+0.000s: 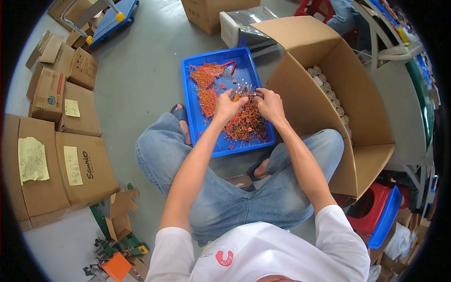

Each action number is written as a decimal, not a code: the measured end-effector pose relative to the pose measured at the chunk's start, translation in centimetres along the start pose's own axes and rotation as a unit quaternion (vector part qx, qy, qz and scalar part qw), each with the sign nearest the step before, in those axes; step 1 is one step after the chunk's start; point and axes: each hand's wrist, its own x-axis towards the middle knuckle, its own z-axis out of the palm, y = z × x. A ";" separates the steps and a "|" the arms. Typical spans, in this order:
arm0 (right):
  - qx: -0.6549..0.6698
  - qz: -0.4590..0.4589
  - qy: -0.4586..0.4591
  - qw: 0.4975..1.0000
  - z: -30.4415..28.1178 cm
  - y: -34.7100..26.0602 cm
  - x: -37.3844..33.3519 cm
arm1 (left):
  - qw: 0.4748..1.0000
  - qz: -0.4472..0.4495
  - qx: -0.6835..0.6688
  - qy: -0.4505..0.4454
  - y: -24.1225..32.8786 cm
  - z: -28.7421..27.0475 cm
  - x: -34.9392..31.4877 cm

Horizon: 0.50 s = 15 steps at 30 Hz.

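Note:
A blue plastic tray [188, 82] stands on the floor between my knees. In it lies a loose heap of thin orange and red wired parts [246, 126], with neater bunches [206, 77] of them laid along the left side. My left hand [227, 108] is closed, thumb and fingers around a small bundle of these wired parts [240, 88] whose white tips point away from me. Close by on the right, my right hand [269, 105] is pinched at the bundle's side; what its fingertips grip is too small to make out. Red-handled pliers [229, 63] lie at the tray's far end.
An open cardboard box [305, 94] with rolled white bundles [329, 89] inside stands right of the tray. Stacked cartons [84, 155] line the left wall. A blue trolley [112, 21] is at the far left. A red stool [371, 207] and a blue lid [385, 218] sit at lower right.

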 end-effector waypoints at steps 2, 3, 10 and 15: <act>-0.040 -0.046 0.027 0.998 0.4 1.4 -0.2 | 1.000 0.003 0.011 0.017 -0.2 0.3 0.2; -0.077 -0.097 0.050 0.991 0.7 1.0 -0.3 | 1.000 0.000 0.020 0.016 -1.0 0.0 0.6; 0.323 0.106 -0.168 0.925 1.0 -0.8 -1.4 | 0.906 -0.006 -0.421 0.031 0.4 0.9 0.9; 0.516 0.169 -0.177 0.821 -0.6 -2.0 -0.8 | 0.882 0.037 -0.469 0.024 -0.3 -0.2 0.9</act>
